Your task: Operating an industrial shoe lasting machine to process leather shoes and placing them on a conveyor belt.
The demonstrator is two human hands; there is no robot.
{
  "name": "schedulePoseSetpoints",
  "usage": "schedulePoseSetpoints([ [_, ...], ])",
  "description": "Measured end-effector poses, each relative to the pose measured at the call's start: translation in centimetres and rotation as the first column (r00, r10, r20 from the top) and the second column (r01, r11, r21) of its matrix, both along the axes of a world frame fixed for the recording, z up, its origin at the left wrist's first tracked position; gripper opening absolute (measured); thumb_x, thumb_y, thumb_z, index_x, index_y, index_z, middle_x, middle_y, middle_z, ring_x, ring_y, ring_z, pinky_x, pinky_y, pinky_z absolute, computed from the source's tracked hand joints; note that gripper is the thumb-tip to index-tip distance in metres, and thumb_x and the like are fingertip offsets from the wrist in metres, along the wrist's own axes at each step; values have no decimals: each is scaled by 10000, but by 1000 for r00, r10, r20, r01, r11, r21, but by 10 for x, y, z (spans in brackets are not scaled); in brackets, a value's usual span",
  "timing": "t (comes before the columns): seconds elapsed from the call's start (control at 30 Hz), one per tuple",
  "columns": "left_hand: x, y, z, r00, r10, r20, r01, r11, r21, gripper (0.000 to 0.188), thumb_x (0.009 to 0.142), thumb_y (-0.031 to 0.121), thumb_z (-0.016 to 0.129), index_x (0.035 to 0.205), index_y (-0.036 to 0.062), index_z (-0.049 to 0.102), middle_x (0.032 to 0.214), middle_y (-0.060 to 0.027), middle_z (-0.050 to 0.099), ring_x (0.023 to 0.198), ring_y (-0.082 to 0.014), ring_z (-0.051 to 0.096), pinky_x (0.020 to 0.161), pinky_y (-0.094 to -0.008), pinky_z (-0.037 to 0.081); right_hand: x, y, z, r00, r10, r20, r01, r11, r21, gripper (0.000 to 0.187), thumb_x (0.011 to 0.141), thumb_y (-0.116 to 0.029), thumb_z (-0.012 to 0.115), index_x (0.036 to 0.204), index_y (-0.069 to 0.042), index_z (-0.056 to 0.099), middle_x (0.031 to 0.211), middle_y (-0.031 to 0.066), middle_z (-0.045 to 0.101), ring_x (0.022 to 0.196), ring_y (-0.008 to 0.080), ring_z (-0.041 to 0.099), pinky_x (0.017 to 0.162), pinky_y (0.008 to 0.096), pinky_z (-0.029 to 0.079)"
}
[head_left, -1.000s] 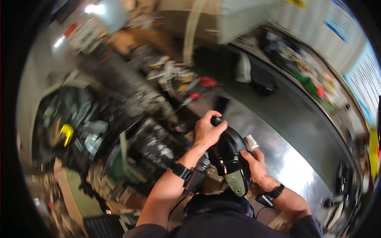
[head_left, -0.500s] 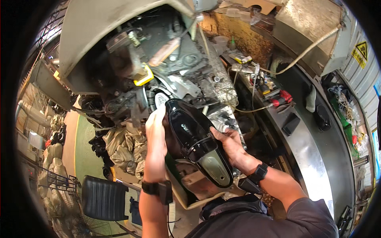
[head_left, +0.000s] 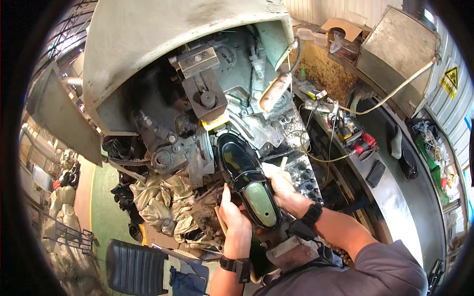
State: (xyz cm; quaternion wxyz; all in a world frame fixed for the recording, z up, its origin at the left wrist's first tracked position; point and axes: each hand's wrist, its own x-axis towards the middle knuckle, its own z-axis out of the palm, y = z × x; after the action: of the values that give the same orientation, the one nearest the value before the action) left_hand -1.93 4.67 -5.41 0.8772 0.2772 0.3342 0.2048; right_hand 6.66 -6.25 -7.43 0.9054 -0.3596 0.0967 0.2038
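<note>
Both hands are engaged: our L hand (head_left: 234, 217) cups the heel end from the L, thumb alongside, other fingers partly hidden beneath; our R hand (head_left: 282, 186) pinches the opp. flank, fingertips out of sight. Item held: black glossy shoe upper (head_left: 240, 157) over a green shoe last (head_left: 258, 201), heel end toward us, toe pointing away at the machine (head_left: 165, 157). Whether toe touches metal, we can't tell.

Handling (our judgement): stiff, prob. fairly hvy. for its kind, as the last looks solid; shine suggests a slick finish that scuffs easily, esp. at toe. Best hold: low on both flanks near heel, w/ the last taking the load; no nails or hard pressure on the vamp.

Outward: yellow-edged metal block (head_left: 205, 96) stands just beyond the toe; pale hood (head_left: 192, 22) arches over. To R, metal bench (head_left: 395, 209) bears a red-handled tool (head_left: 364, 142); next to it, dark belt (head_left: 428, 209) carries a black shoe (head_left: 409, 164). To L, pale cloth sacks (head_left: 152, 193); lower L, black chair (head_left: 133, 269).
</note>
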Motion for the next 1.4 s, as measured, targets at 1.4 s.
schedulePoseSetpoints([
  [1.4,39,20,-78,973,36,227,-5,991,-136,379,1071,304,577,1245,-18,675,1142,-124,740,953,-259,727,836,-405,602,26,20,-36,999,39,12,-40,996,83,223,1021,-164,693,1170,1,715,1050,46,743,870,124,703,765,281,593],
])
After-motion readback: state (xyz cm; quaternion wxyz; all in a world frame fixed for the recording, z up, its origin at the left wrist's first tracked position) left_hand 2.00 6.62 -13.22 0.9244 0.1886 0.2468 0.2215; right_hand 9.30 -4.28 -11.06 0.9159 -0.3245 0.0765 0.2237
